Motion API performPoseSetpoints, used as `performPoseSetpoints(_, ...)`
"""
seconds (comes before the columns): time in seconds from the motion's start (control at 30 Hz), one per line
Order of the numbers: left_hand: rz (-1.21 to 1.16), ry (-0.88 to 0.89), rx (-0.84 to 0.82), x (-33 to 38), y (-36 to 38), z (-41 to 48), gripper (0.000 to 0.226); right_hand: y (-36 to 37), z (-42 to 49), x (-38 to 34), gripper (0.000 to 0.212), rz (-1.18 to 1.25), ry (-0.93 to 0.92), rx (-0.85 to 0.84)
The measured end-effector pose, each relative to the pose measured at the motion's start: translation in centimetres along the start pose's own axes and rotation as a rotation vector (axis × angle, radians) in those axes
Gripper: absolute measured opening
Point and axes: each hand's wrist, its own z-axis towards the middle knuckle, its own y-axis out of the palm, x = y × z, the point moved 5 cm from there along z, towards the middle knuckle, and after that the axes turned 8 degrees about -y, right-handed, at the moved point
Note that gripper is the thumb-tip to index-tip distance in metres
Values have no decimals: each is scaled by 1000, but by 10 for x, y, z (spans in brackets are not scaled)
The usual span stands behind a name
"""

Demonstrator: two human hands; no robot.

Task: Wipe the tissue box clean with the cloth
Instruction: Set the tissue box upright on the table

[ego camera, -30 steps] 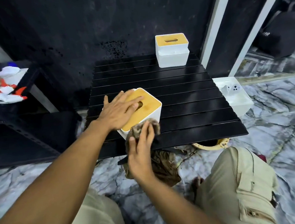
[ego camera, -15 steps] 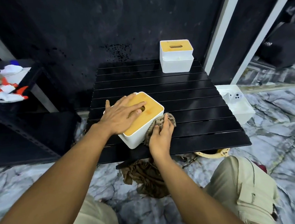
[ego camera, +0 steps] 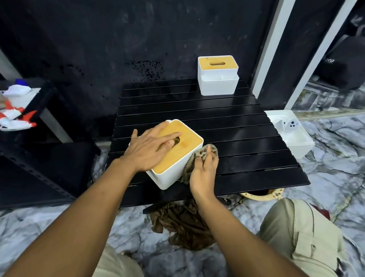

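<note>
**Left hand (ego camera: pixel 149 149) and right hand (ego camera: pixel 202 171) at tissue box (ego camera: pixel 169 176), with cloth (ego camera: pixel 191 167)**

- Left hand: laid flat, palm down, on the box's wooden lid (ego camera: pixel 184 148). Fingers are straight and spread, with one fingertip at the slot. It grips nothing.
- Right hand: fingers curled round the bunched, mottled brown-grey cloth, holding it against the box's white side wall.
- Tissue box: white body, rounded corners. It sits under the left hand and directly left of the right hand, turned at an angle on the black slatted tabletop (ego camera: pixel 231 134).
- Second tissue box (ego camera: pixel 218 75): same type. It stands well beyond both hands, at the tabletop's far edge.
- White container (ego camera: pixel 292 132): off the tabletop, to the right of the right hand. Small white items lie inside, too small to identify.
- Brown fabric (ego camera: pixel 181 223): crumpled on the marble floor (ego camera: pixel 344 180), below the right forearm.
- Black shelf (ego camera: pixel 49 92): well left of the left hand. It holds spray bottles (ego camera: pixel 14 125) with red-orange triggers.
</note>
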Motion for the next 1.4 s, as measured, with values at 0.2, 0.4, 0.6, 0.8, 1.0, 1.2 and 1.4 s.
performPoseSetpoints(0.2,-12,14,-1,6,-1,2,42,34,-81,8,67,-185,-219,-237)
performPoseSetpoints(0.4,-18,-10,-19,2,-2,-2,42,17,-26,13,56,13,54,-22)
performPoseSetpoints(0.6,-40,-9,19,8,2,-6,44,-22,11,-25,42,30,-257,133)
performPoseSetpoints(0.8,-122,-55,33,2,3,-4,53,-19,24,-41,42,-628,-620,-239)
performPoseSetpoints(1.0,-179,-70,64,7,1,-10,54,-11,13,-48,35,-711,-680,-188)
performPoseSetpoints(1.2,-163,23,21,4,5,-11,56,-32,26,-53,37,-777,-753,-257)
performPoseSetpoints(1.4,-109,60,66,13,3,-14,61,-37,66,-50,25,-664,-329,-279)
